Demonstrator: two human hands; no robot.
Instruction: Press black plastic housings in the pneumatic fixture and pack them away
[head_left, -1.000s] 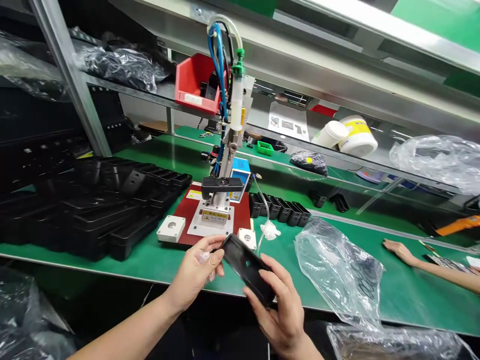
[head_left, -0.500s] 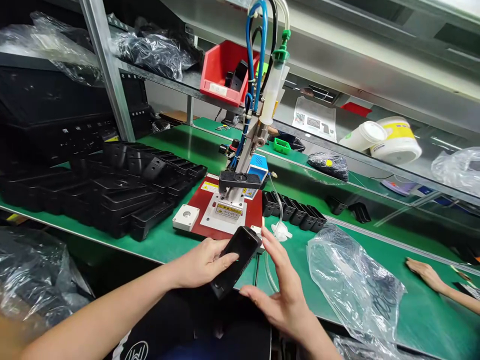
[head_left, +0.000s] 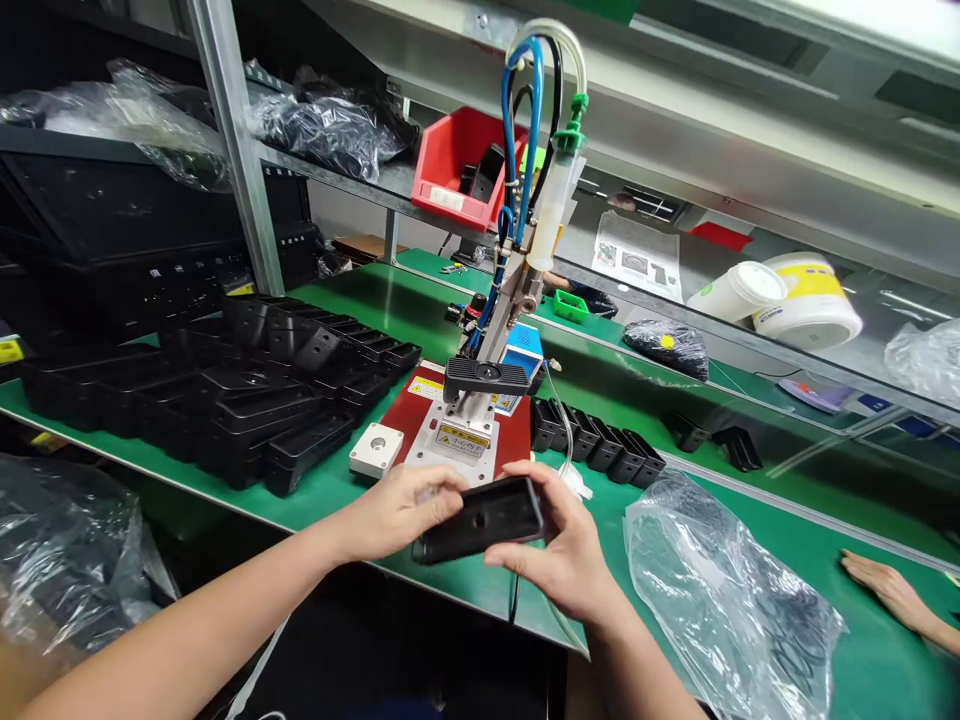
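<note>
A black plastic housing (head_left: pixel 487 522), long and box-shaped, is held just in front of the bench machine, its hollow side turned toward me. My left hand (head_left: pixel 401 512) closes on its left end with the thumb on top. Around the right end, my right hand (head_left: pixel 562 545) grips with the thumb below and the fingers behind. Beyond them stands a glue-dispensing machine with a syringe (head_left: pixel 551 205) and a red base (head_left: pixel 405 405). Another black part (head_left: pixel 487 378), ribbed with a round centre, sits on the machine. A white button box (head_left: pixel 376 450) lies at the base's left corner.
Many black housings (head_left: pixel 255 400) are piled on the left of the green bench. Several more (head_left: pixel 592 440) stand in a row right of the machine. A clear plastic bag (head_left: pixel 720 590) lies at the right, near another person's hand (head_left: pixel 885 590). A red bin (head_left: pixel 457 165) sits on the shelf.
The housing has turned from steeply tilted to nearly level, and its hollow side now shows. My right hand has gone from spread fingers to gripping its right end.
</note>
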